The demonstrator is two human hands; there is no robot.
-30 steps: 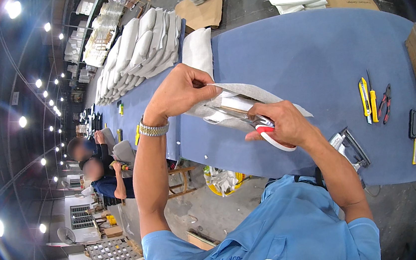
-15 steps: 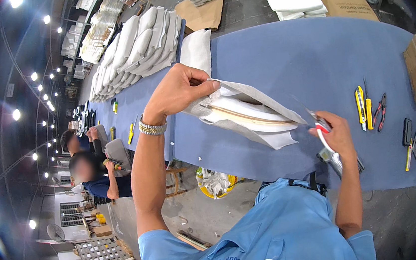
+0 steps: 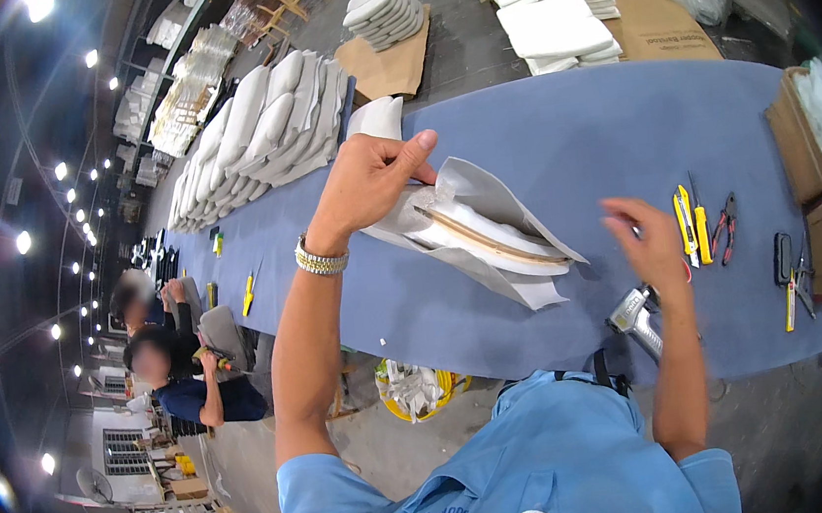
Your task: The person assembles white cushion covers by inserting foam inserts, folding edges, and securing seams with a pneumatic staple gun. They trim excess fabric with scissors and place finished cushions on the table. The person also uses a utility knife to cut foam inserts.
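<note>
My left hand is at the far-left end of a seat cushion, its fingers curled against the light grey fabric and the thumb lifted off. The cushion is tilted up, its cover parted around white padding and a curved wooden edge. One fabric flap stands loose on the far side; another hangs toward me. To the right of the cushion, my right hand is over the table with fingers apart. A bit of red, apparently the scissors' handle, shows by its wrist; the rest is hidden. Just nearer lies a metal staple gun.
On the blue table at right lie a yellow cutter, a screwdriver and red-handled pliers. Stacked cushions stand at far left. A yellow scrap bucket is below the near edge. Two people work at left.
My left thumb has let go of the fabric, and the far flap has opened wider. My right hand has turned, and the scissors it held are now mostly out of sight. The view has shifted slightly.
</note>
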